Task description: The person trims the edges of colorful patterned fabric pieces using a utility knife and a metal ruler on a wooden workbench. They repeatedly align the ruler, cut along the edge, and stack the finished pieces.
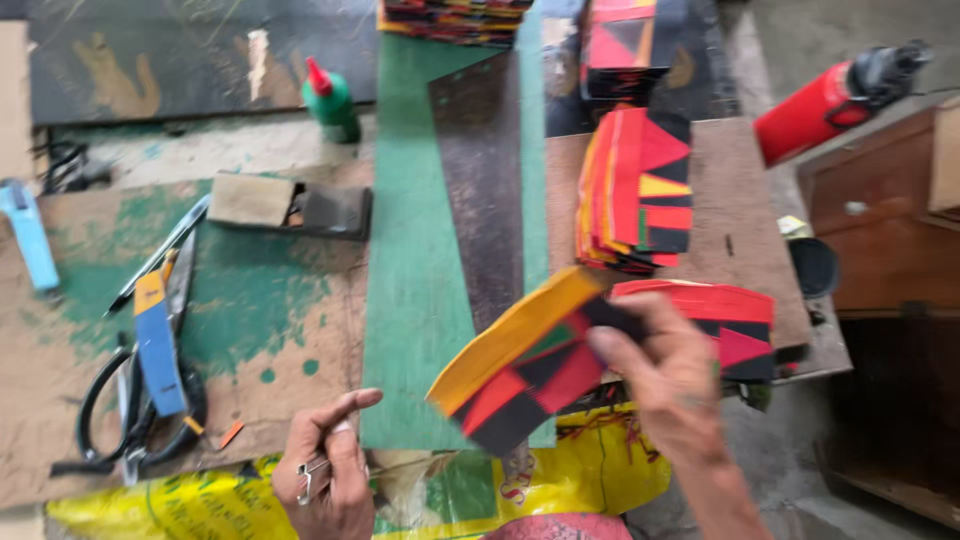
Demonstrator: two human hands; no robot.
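Your left hand (325, 470) rests low on the tabletop (290, 300), forefinger stretched out and a small metal clip pinched in the other fingers (345, 455). To its right, your right hand (670, 385) holds a stack of coloured cloth pieces (525, 365) above the green board (415, 270), fingers clamped on its upper right end. Scissors (140, 400) lie far left, a green glue bottle (330, 100) behind, more patchwork stacks (640, 190) right, and a red flask (835, 95) beyond.
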